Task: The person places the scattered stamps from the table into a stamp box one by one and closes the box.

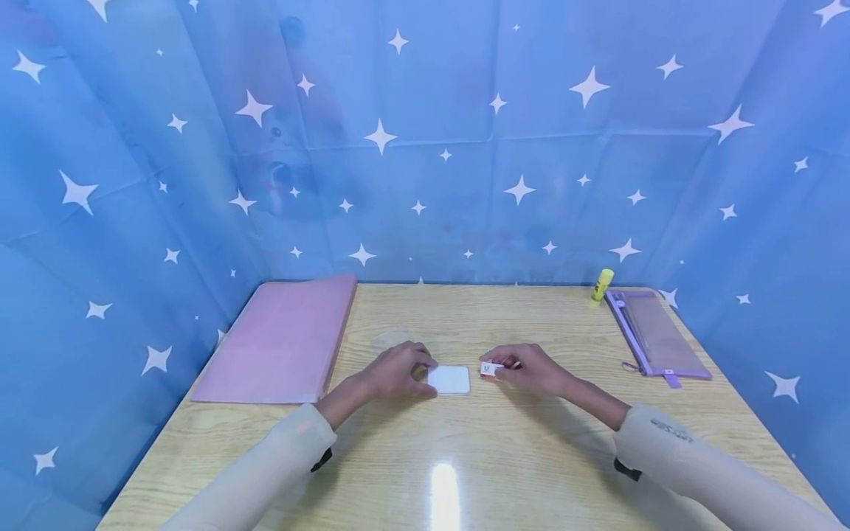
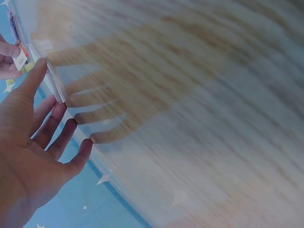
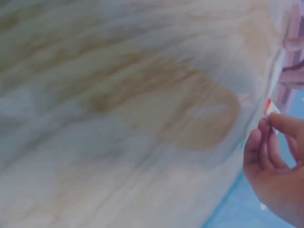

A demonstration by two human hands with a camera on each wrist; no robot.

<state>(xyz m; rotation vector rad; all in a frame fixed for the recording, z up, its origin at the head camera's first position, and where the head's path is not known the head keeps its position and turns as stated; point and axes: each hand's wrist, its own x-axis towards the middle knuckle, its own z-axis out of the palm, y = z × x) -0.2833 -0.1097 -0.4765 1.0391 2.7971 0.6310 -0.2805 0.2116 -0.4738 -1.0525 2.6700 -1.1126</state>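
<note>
On the wooden table lies a flat white rectangular case (image 1: pixel 449 379) with rounded corners. Its clear edge (image 2: pixel 56 80) shows in the left wrist view. My left hand (image 1: pixel 401 370) holds the case at its left end, thumb at the near corner and fingertips at the far one. To the right of the case, my right hand (image 1: pixel 527 368) pinches a small white and orange-red block (image 1: pixel 491 369) between thumb and fingers. Dark print marks the block's white face. In the right wrist view the right hand (image 3: pixel 275 152) hides most of the block (image 3: pixel 270 108).
A pink folder (image 1: pixel 279 343) lies at the table's left. At the back right stands a yellow glue stick (image 1: pixel 601 286), beside a purple zip pouch (image 1: pixel 664 332). Behind the table (image 1: pixel 451 435) hangs a blue curtain (image 1: pixel 438 96) with white stars.
</note>
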